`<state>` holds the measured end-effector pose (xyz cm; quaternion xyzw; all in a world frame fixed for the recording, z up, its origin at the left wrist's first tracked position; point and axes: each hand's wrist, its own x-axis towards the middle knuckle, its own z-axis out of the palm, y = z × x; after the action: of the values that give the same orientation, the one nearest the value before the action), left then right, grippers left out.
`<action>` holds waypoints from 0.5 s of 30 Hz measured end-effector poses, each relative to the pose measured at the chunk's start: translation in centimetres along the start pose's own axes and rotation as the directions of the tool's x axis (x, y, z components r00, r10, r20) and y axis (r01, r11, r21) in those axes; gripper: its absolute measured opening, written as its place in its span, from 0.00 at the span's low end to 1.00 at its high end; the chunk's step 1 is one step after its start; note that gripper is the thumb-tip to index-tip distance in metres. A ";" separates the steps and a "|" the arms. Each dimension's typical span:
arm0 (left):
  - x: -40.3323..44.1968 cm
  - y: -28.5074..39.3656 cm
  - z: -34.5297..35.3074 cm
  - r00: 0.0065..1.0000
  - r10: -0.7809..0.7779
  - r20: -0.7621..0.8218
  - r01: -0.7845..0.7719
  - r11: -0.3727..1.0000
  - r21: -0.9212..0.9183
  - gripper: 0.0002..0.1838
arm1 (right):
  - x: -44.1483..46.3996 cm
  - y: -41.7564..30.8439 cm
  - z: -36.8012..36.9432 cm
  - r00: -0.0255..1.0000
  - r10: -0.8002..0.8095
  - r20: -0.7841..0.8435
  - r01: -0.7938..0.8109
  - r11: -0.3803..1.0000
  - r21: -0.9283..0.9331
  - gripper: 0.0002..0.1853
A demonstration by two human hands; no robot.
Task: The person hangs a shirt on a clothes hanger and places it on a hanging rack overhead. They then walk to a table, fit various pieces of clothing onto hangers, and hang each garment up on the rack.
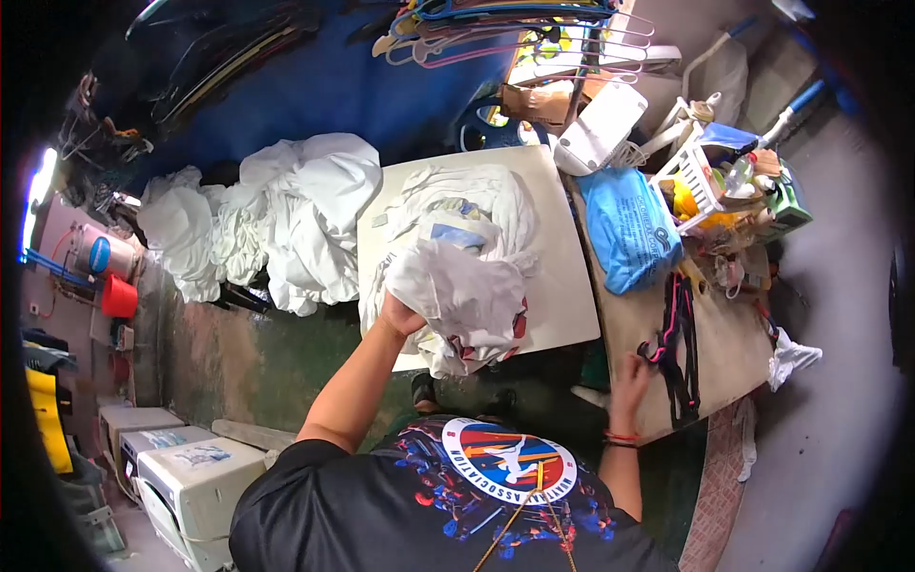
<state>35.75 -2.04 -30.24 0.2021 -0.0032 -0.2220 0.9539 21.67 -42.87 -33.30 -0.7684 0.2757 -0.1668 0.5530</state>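
My left hand (404,316) is closed on the edge of a crumpled white garment (462,286), which hangs in folds over the fingers. Under it, a heap of white clothes (496,205) with some blue and red prints lies on a pale board (567,296). My right hand (629,379), with a red band at the wrist, is at the edge of the brown table (729,357). Its fingertips are close to the hooked ends of black and pink hangers (679,353). Whether they grip one is too blurred to tell.
White laundry (305,214) is heaped left of the board. Hangers (505,29) hang overhead. A blue plastic bag (629,229) and a white basket (696,186) with bottles stand on the right-hand table. White appliances (195,477) are at lower left; a red bucket (119,297) hangs far left.
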 end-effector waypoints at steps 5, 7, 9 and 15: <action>-4.4 5.3 1.1 0.968 0.174 0.180 -0.224 0.923 0.314 0.32 | -4.4 -5.2 4.1 0.900 -0.043 0.434 -0.061 0.973 0.222 0.13; -6.7 6.8 -0.4 0.989 0.148 -0.010 -0.145 0.979 0.145 0.36 | -4.8 -6.1 4.6 0.899 -0.200 0.389 0.144 0.975 0.168 0.12; -9.8 7.6 -3.4 0.983 0.126 -0.132 -0.136 0.989 -0.065 0.38 | -4.9 -6.3 4.3 0.883 -0.259 0.390 0.243 0.966 0.090 0.12; -16.0 9.4 -16.2 0.371 0.433 -0.821 0.178 0.835 0.521 0.10 | -6.5 -7.6 3.0 0.912 -0.076 0.403 0.115 0.991 -0.073 0.13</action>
<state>26.83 18.75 -40.16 0.5436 0.4489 0.0175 0.7090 19.98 -34.84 -26.82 -0.8242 0.1269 -0.0203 0.5515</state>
